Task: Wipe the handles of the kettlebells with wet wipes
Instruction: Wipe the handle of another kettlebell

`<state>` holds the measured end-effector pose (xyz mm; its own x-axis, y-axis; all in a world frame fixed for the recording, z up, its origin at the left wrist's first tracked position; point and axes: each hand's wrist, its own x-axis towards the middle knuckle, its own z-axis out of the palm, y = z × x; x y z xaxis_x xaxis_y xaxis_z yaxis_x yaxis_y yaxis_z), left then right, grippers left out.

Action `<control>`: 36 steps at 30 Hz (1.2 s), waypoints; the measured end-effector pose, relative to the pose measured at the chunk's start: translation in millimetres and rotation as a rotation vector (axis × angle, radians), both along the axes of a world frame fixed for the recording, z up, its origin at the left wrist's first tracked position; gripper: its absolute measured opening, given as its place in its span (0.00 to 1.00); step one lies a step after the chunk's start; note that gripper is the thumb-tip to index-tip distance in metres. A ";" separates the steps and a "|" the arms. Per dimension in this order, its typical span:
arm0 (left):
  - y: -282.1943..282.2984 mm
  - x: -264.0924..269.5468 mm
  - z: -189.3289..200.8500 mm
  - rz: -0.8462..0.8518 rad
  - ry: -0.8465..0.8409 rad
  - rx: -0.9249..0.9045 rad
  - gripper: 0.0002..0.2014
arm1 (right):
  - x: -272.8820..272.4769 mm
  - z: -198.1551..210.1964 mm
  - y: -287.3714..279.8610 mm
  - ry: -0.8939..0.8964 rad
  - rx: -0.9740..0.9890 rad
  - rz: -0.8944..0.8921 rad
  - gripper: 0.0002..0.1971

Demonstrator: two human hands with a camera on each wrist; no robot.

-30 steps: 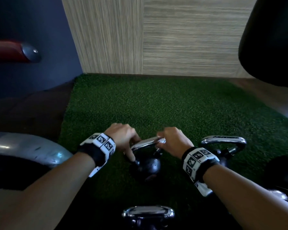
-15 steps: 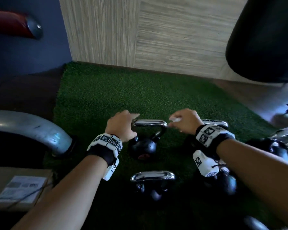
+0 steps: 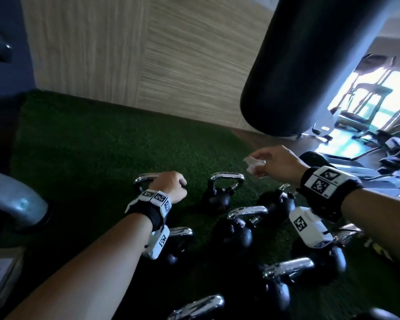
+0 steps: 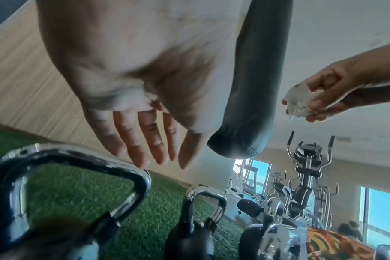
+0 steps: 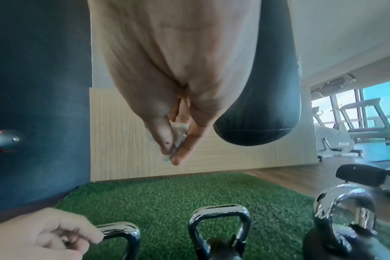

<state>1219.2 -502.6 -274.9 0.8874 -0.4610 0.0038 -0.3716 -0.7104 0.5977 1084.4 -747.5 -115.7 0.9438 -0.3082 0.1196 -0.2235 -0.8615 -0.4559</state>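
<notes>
Several black kettlebells with chrome handles stand on green turf (image 3: 102,146). My left hand (image 3: 171,188) hovers just over the handle (image 3: 144,177) of the far-left kettlebell. Its fingers (image 4: 149,149) hang fairly straight above that handle (image 4: 78,158), and their tips are close to the handle's right end (image 5: 120,228). My right hand (image 3: 277,163) is raised to the right, above the kettlebells, and pinches a crumpled wet wipe (image 3: 253,166) between thumb and fingers (image 5: 172,153). A second kettlebell (image 3: 217,195) stands below and between the hands.
A black punching bag (image 3: 310,65) hangs above and behind my right hand. A wood-panel wall (image 3: 148,54) bounds the turf at the back. At the left lie a grey curved metal tube (image 3: 9,199) and a cardboard box (image 3: 0,273). Gym machines (image 3: 356,112) stand far right.
My right hand lifted the wipe off the kettlebell handle and moved up and right. My left hand loosened its grip on that handle. The view swung right, showing more kettlebells.
</notes>
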 end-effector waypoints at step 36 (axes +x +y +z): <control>-189.9 55.9 -42.2 0.405 0.306 0.278 0.18 | 154.2 -149.7 -219.9 -0.179 0.286 0.294 0.07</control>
<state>1275.1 -692.5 -317.0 0.9350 -0.0317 -0.3532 0.1226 -0.9056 0.4060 1238.5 -967.4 -265.5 0.9685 -0.0738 0.2379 0.1164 -0.7104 -0.6941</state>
